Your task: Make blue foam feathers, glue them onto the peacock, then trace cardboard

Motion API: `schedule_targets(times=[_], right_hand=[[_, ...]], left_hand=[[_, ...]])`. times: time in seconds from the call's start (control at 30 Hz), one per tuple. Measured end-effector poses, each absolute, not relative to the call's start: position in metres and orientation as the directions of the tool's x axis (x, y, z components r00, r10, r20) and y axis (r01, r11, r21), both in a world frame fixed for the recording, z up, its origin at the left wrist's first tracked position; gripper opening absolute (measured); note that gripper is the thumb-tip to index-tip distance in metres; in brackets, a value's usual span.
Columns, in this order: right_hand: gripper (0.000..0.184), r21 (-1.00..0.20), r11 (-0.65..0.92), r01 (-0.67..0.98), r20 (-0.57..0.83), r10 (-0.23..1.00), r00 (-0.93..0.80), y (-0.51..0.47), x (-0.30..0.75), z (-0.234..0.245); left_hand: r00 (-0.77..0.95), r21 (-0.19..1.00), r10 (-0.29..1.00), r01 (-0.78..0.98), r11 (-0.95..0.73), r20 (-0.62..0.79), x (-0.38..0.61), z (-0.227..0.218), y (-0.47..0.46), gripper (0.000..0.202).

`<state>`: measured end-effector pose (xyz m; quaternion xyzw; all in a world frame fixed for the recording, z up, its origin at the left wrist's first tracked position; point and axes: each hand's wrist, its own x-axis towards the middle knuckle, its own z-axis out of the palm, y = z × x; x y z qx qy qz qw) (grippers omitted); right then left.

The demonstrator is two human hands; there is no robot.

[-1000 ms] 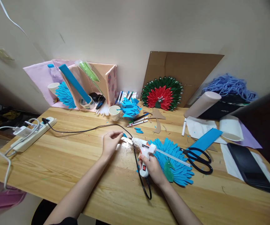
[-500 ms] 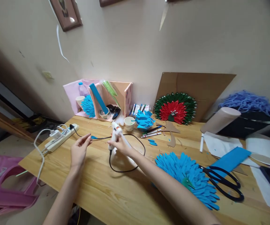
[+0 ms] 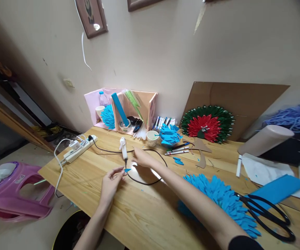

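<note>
My left hand (image 3: 113,180) pinches a small blue leaf-shaped strip (image 3: 127,170) between thumb and fingertips, low over the table. A white glue gun (image 3: 123,148) stands just beyond it, its black cord running down from the handle. To the right of the gun, my right hand (image 3: 142,158) is apart from it, fingers pointing down and left with nothing visible in them. Under my right forearm lies a large round cluster of blue strips (image 3: 217,194), partly hidden by the arm.
Black-handled scissors (image 3: 267,211) lie on blue sheet material (image 3: 277,189) at right. A paper cup (image 3: 152,138), a bowl of blue strips (image 3: 170,134) and markers (image 3: 177,151) stand behind. The power strip (image 3: 79,149) is at left. A red-green fan-shaped piece (image 3: 206,123) leans against cardboard (image 3: 240,104).
My right hand has let go of the glue gun, which now stands on the table. My left hand has moved right with the blue strip. The view has turned left.
</note>
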<state>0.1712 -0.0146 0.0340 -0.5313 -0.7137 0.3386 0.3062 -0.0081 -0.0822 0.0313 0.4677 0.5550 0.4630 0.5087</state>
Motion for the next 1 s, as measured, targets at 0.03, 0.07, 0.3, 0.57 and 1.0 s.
schedule_targets(times=[0.03,0.07,0.3,0.57,1.0], right_hand=[[0.032,-0.790,0.190,0.583,0.073,0.973,-0.218,-0.026,0.187,0.039],[0.026,-0.774,0.176,0.608,0.067,0.978,-0.197,-0.038,0.205,0.044],[0.021,-0.723,-0.042,0.690,0.014,0.997,0.076,-0.139,0.346,0.066],[0.030,-0.781,-0.264,0.565,-0.053,0.931,0.361,-0.243,0.440,0.051],[0.021,-0.779,-0.283,0.559,-0.242,0.959,0.147,-0.199,0.445,0.019]], left_hand=[[-0.013,0.990,0.992,0.059,0.130,-0.129,-0.001,0.033,-0.083,0.041],[0.020,0.991,0.993,0.065,0.118,-0.120,0.007,0.036,-0.084,0.038],[0.242,0.996,0.969,0.084,0.026,-0.046,0.069,0.043,-0.076,0.024],[0.481,0.972,0.876,0.215,-0.091,-0.025,0.144,0.032,-0.068,0.022],[0.507,0.960,0.861,0.220,-0.176,0.041,0.162,0.038,-0.073,0.023]])
